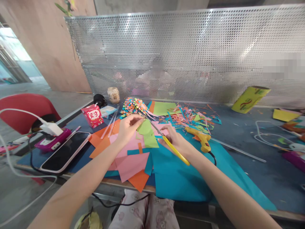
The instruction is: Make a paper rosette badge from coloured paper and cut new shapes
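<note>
My right hand point(172, 136) is closed around a pair of scissors point(175, 151) with yellow handles. Their metal blades point up and left toward my other hand. My left hand point(131, 124) pinches the edge of a light green piece of paper point(145, 128) close to the blade tips. More green paper point(152, 141) lies just below it, over pink paper point(133, 162) and orange paper point(139, 181). Beyond my left hand is a bundle of curled multicoloured paper strips point(133, 106). A large blue sheet point(183, 178) spreads under my right wrist.
A yellow glue gun point(200, 137) lies right of my right hand, near loose paper scraps point(190, 116). At the left are a phone point(68, 152), a purple power strip point(53, 141) and a red packet point(92, 115). A perforated metal panel point(190, 57) borders the back; a yellow tube point(250, 99) leans there.
</note>
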### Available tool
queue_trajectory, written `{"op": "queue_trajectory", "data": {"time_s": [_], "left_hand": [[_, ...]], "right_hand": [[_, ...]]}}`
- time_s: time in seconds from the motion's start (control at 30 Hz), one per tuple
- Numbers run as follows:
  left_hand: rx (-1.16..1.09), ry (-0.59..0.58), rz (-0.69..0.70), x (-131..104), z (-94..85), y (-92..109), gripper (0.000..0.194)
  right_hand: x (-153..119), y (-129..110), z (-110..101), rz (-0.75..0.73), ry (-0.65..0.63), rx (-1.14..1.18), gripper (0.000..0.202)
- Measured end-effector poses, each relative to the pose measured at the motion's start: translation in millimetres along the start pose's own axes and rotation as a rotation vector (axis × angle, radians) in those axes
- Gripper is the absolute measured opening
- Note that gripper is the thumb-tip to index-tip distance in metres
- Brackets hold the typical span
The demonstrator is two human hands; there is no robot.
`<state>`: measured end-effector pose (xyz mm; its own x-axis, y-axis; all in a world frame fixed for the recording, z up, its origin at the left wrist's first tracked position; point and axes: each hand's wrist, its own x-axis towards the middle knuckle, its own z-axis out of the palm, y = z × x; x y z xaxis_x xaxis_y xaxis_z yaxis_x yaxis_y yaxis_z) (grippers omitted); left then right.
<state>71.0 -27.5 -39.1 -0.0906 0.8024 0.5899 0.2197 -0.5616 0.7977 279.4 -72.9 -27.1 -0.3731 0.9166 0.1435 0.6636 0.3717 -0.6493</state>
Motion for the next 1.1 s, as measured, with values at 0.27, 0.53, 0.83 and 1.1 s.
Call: {"op": "queue_trajectory", "data": {"time_s": [0.27, 0.53, 0.83, 1.1], "left_hand": [[0.017, 0.0, 0.0, -0.2, -0.3, 0.4, 0.015], [0.008, 0.007, -0.001, 0.1, -0.2, -0.5, 0.015], [-0.054, 0.024, -0.052, 1.0, -0.2, 2.0, 0.017], [-0.081, 0.041, -0.079, 2.0, -0.6, 6.5, 0.014]], "right_hand": [[0.2, 0.2, -0.2, 0.002, -0.004, 0.019, 0.042], [-0.5, -1.9, -0.7, -0.004, -0.017, 0.037, 0.039], [0.3, 0.4, 0.1, 0.005, -0.03, 0.023, 0.039], [0.2, -0.1, -0.9, 0.002, -0.031, 0.013, 0.036]]}}
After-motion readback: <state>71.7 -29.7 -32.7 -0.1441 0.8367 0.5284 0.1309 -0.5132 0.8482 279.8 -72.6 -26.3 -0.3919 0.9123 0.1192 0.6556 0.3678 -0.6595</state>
